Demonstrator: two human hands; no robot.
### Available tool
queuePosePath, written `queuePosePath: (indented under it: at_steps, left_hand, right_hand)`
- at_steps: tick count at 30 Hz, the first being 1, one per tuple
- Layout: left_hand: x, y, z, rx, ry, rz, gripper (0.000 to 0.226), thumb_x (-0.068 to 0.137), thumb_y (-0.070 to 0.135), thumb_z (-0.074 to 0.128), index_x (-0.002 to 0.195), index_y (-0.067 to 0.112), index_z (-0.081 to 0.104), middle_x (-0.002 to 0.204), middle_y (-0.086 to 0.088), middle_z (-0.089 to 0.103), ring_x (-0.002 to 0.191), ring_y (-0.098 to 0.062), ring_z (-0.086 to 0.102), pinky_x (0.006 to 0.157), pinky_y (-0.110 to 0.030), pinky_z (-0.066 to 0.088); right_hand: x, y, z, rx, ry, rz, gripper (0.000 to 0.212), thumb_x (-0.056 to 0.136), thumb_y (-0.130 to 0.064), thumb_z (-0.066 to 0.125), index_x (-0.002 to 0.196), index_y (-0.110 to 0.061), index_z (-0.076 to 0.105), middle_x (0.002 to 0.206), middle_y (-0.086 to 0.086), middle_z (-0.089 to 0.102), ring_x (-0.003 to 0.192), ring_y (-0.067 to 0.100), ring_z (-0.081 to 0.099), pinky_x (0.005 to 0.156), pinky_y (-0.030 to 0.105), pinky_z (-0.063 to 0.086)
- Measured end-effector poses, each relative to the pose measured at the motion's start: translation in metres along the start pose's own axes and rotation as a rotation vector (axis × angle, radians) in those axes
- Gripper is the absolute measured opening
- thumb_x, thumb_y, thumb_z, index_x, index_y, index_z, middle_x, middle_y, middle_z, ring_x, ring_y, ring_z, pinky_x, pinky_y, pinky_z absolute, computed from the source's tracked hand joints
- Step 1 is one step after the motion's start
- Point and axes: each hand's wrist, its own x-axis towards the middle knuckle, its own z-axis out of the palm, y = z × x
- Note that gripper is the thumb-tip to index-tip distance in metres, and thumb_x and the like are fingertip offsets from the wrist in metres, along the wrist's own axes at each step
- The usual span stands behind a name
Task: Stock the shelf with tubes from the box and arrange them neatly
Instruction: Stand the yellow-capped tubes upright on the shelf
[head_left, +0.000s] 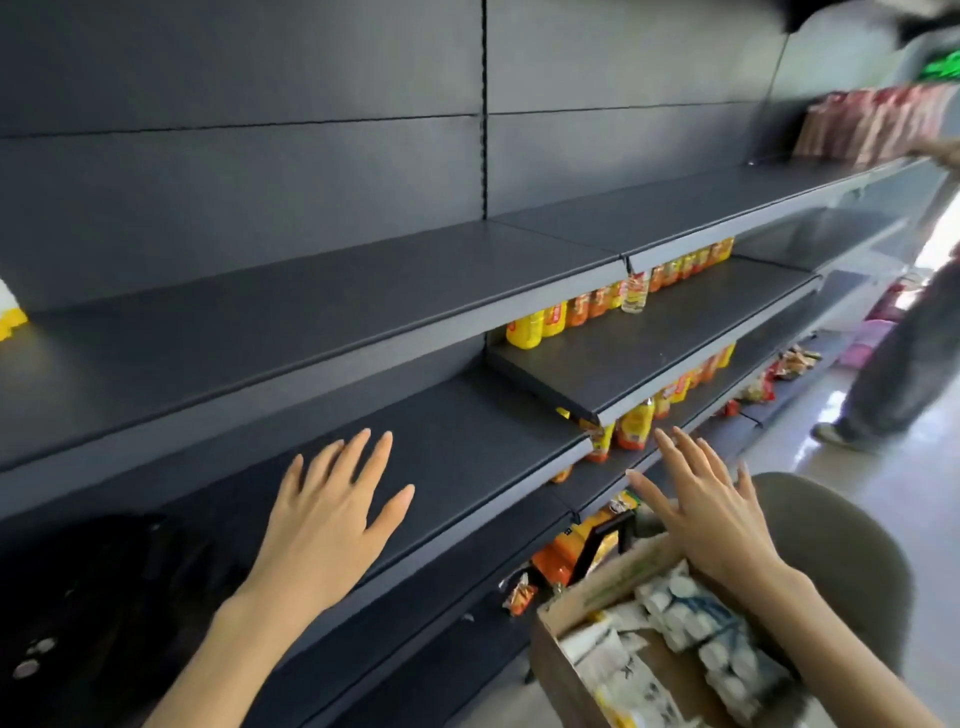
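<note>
Both the left hand (322, 519) and right hand (711, 514) hover empty, fingers spread, over the bare shelf (467, 457). The box (613, 587) of tubes (691, 613) sits near right; a hasty grab could probably tip it.

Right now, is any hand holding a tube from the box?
No, the left hand and the right hand are both open with spread fingers, and the tubes lie in the box.

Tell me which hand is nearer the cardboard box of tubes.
Right. The right hand hovers open just above the cardboard box; the left hand is off to its left, over the shelf.
</note>
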Motion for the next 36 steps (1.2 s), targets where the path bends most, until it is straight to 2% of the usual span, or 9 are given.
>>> queuePosePath:
  at_steps: [2, 6, 8, 13, 18, 24, 31, 36]
  left_hand:
    - [0.022, 0.011, 0.016, -0.015, -0.031, 0.064, 0.098, 0.07, 0.069, -0.027, 0.151, 0.026, 0.007, 0.158, 0.004, 0.02, 0.144, -0.015, 0.021, 0.116, -0.043, 0.018]
    - [0.06, 0.042, 0.05, -0.103, -0.11, 0.203, 0.084, 0.084, 0.071, -0.004, 0.151, 0.023, 0.015, 0.156, 0.002, 0.025, 0.143, -0.017, 0.024, 0.115, -0.043, 0.019]
    - [0.073, 0.059, 0.07, -0.104, -0.161, 0.276, 0.082, 0.082, 0.065, -0.002, 0.151, 0.024, 0.012, 0.157, 0.003, 0.021, 0.143, -0.016, 0.02, 0.116, -0.041, 0.017]
    - [0.098, 0.096, 0.127, -0.127, -0.306, 0.396, 0.07, 0.091, 0.06, 0.01, 0.152, 0.025, 0.006, 0.159, 0.003, 0.015, 0.145, -0.017, 0.014, 0.117, -0.042, 0.014]
    - [0.111, 0.133, 0.178, -0.133, -0.453, 0.478, 0.068, 0.094, 0.059, 0.013, 0.152, 0.025, 0.005, 0.159, 0.002, 0.013, 0.145, -0.017, 0.012, 0.117, -0.043, 0.011]
    - [0.116, 0.17, 0.227, -0.137, -0.557, 0.521, 0.065, 0.096, 0.055, 0.021, 0.152, 0.023, 0.009, 0.158, 0.0, 0.017, 0.144, -0.02, 0.016, 0.116, -0.045, 0.014]
    - [0.12, 0.201, 0.276, -0.088, -0.664, 0.548, 0.065, 0.096, 0.055, 0.017, 0.152, 0.023, 0.003, 0.16, -0.001, 0.008, 0.145, -0.02, 0.008, 0.117, -0.044, 0.01]
    - [0.123, 0.21, 0.303, -0.107, -0.685, 0.556, 0.068, 0.093, 0.055, 0.014, 0.152, 0.023, 0.004, 0.16, -0.002, 0.01, 0.145, -0.02, 0.009, 0.117, -0.044, 0.011]
  right_hand:
    - [-0.007, 0.016, 0.012, -0.019, -0.049, 0.063, 0.073, 0.086, -0.063, 0.008, 0.152, -0.031, 0.002, 0.16, -0.005, 0.0, 0.148, 0.018, -0.001, 0.117, 0.053, 0.009]
    - [-0.028, 0.047, 0.044, 0.04, -0.047, 0.265, 0.07, 0.093, -0.061, 0.025, 0.152, -0.026, 0.011, 0.159, -0.003, 0.011, 0.147, 0.019, 0.007, 0.115, 0.053, 0.01]
    - [-0.04, 0.061, 0.064, 0.066, -0.074, 0.357, 0.071, 0.092, -0.062, 0.026, 0.151, -0.026, 0.014, 0.159, -0.001, 0.014, 0.147, 0.021, 0.011, 0.115, 0.052, 0.011]
    - [-0.065, 0.085, 0.116, 0.162, -0.175, 0.579, 0.07, 0.093, -0.061, 0.028, 0.151, -0.023, 0.017, 0.158, 0.001, 0.018, 0.145, 0.021, 0.017, 0.114, 0.049, 0.016]
    - [-0.078, 0.099, 0.164, 0.214, -0.231, 0.66, 0.069, 0.094, -0.059, 0.031, 0.149, -0.019, 0.025, 0.156, 0.003, 0.026, 0.143, 0.022, 0.025, 0.111, 0.045, 0.026]
    - [-0.067, 0.108, 0.227, 0.362, -0.321, 0.708, 0.068, 0.093, -0.057, 0.038, 0.147, -0.017, 0.028, 0.152, 0.002, 0.03, 0.134, 0.021, 0.039, 0.096, 0.037, 0.042]
    - [-0.059, 0.102, 0.315, 0.567, -0.497, 0.854, 0.072, 0.094, -0.054, 0.043, 0.148, -0.012, 0.023, 0.152, 0.009, 0.029, 0.136, 0.025, 0.035, 0.104, 0.041, 0.036]
    - [-0.056, 0.087, 0.367, 0.736, -0.555, 0.92, 0.073, 0.095, -0.042, 0.051, 0.147, -0.002, 0.021, 0.152, 0.018, 0.028, 0.139, 0.029, 0.029, 0.109, 0.034, 0.027]
